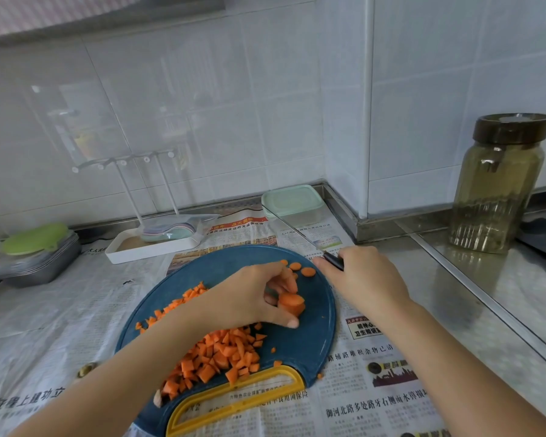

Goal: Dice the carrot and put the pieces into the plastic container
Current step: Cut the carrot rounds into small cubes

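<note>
On the board (316,339), left hand (249,298) pinches carrot stub (292,303), right hand (363,279) grips knife (303,237).

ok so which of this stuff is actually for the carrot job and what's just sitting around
For the job: carrot chunk in left hand, knife in right hand, diced pieces, round slices, cutting board, plastic container.

Lying about: glass jar, white tray, metal trays, newspaper.
</note>
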Demonstrator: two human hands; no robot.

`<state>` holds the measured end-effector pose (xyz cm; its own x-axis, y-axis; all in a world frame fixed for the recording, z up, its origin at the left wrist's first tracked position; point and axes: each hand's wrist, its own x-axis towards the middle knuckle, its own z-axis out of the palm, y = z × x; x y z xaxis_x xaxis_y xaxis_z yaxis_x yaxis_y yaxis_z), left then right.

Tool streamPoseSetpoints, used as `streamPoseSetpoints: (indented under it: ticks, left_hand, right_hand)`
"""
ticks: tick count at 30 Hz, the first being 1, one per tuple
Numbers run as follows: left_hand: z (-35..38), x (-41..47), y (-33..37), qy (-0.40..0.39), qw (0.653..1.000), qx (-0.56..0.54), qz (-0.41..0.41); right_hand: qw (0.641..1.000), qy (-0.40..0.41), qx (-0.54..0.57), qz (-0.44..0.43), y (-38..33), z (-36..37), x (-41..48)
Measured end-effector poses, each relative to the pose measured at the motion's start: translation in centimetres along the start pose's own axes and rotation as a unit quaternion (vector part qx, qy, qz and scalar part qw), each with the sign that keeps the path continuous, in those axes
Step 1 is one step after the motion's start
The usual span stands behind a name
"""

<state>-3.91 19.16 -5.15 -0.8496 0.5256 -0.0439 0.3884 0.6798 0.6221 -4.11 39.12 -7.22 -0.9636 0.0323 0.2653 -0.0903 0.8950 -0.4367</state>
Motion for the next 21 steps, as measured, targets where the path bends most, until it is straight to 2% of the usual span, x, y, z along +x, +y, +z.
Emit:
streamPoseSetpoints:
  ticks: [3, 5, 7, 9, 12, 18, 21]
  left_hand:
    - [-0.9, 1.0, -0.1, 0.08, 0.997, -0.016, -0.01]
    - [-1.6, 2.4, -0.6, 0.117, 0.992, 0.032, -0.035]
    - [-1.8, 3.7, -1.2, 0.089, 0.99, 0.09, -0.055]
    - [-1.7, 4.7, -1.7, 0.049, 0.992, 0.093, -0.07]
    - [-1.6, 5.2, -1.9, 0.029, 0.992, 0.086, -0.082]
    - [-1.9, 5.0, -1.6, 0.046, 0.99, 0.106, -0.077]
    - [-2.4, 3.4, -0.3, 0.05, 0.997, 0.034, -0.042]
  right_hand:
    - [1.0, -0.001, 0.003, 0.001, 0.0, 0.0, 0.0]
    - [1.0, -0.001, 0.004, 0.003, 0.1, 0.0, 0.1]
    - [1.0, -0.001, 0.003, 0.001, 0.1, 0.0, 0.0]
    - [1.0, -0.002, 0.004, 0.0, 0.1, -0.1, 0.0]
    - [1.0, -0.002, 0.005, -0.001, 0.1, -0.2, 0.0]
    - [1.0, -0.002, 0.011, 0.003, 0.1, -0.2, -0.1]
    - [1.0, -0.002, 0.01, 0.001, 0.2, -0.2, 0.0]
